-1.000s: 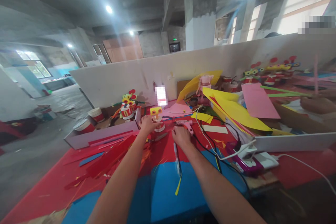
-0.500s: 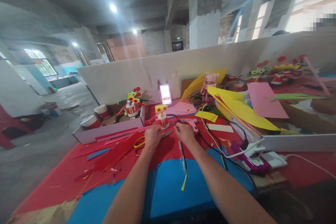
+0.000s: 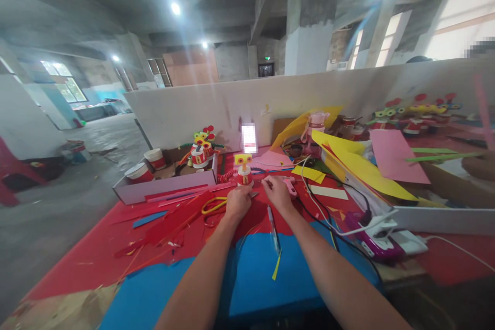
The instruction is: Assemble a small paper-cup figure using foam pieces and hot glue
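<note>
A small paper-cup figure (image 3: pixel 244 177) stands upright on the red table cover, with a yellow head piece, round eyes and coiled arms. My left hand (image 3: pixel 238 201) is closed at the lower front of its cup and hides the base. Under that hand lie yellow-handled scissors (image 3: pixel 214 206), their blade tip showing at its right. My right hand (image 3: pixel 277 193) has its fingers pinched together just right of the figure, apart from it; anything between them is too small to make out. Beside its knuckles a pink glue gun (image 3: pixel 290 185) lies partly hidden. A pen (image 3: pixel 273 224) rests below the right hand.
At left, a white box (image 3: pixel 166 188) holds paper cups and finished-looking cup figures (image 3: pixel 201 152). Yellow and pink paper fills a box (image 3: pixel 436 216) at right. A purple power strip (image 3: pixel 375 242) trails cables near my right arm. A white partition (image 3: pixel 185 105) stands behind.
My left hand has moved right, from beside the figure to the front of its cup, covering more of the scissors. My right hand stays pinched nearby. The whole view has shifted slightly.
</note>
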Available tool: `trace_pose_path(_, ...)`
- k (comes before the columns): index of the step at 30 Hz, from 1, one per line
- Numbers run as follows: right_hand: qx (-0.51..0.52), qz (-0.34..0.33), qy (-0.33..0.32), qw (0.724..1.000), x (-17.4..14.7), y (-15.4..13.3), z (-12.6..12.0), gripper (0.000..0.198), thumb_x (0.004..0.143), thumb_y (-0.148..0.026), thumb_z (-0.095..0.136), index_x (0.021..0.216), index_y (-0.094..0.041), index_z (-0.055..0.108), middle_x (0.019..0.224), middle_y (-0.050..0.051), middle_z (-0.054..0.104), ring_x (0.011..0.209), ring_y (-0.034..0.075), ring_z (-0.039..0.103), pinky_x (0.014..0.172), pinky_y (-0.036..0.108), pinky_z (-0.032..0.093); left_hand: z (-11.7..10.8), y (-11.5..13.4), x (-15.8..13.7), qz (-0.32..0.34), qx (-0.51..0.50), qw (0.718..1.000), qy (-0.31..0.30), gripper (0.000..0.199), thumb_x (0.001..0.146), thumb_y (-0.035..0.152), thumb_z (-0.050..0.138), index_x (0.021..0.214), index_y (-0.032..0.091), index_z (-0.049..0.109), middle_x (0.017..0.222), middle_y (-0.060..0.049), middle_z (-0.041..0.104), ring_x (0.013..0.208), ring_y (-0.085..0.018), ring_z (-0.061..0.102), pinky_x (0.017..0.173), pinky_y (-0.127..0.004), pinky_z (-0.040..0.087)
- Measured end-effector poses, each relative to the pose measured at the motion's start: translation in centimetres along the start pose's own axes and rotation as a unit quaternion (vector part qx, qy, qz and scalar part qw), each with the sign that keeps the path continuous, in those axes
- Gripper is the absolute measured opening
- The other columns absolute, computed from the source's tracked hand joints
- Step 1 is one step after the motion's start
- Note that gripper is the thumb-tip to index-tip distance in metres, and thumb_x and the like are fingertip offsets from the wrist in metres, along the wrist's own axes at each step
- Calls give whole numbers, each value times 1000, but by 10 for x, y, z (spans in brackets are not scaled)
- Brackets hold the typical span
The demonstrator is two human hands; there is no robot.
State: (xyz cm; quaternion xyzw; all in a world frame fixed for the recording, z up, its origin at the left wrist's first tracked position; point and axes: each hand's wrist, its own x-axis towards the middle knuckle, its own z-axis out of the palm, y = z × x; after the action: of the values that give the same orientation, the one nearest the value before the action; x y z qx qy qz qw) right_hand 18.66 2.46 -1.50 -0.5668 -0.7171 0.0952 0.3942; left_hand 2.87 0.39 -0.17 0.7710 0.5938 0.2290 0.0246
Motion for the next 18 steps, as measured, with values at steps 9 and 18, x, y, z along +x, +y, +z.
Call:
trace_pose_path(9,77,78,44,993,66,-10,13,29,85,-34,46,94,-17,67,91,5,72,83,18,66,74,27,50,4,2,0,-7,20,1000,12,22,84,18,47,79,22,68,89,-7,69,86,-18,62,69,-25,40)
trace_pose_path(18,-49,6,55,997,62,-25,48,30,87,-36,53,104,-18,70,120,10,64,117,21,53,102,34,34,1,-6,-2,-24,20,996,82,22,80,10,46,75,20,65,82,-8,68,85,-19,59,72,-27,38)
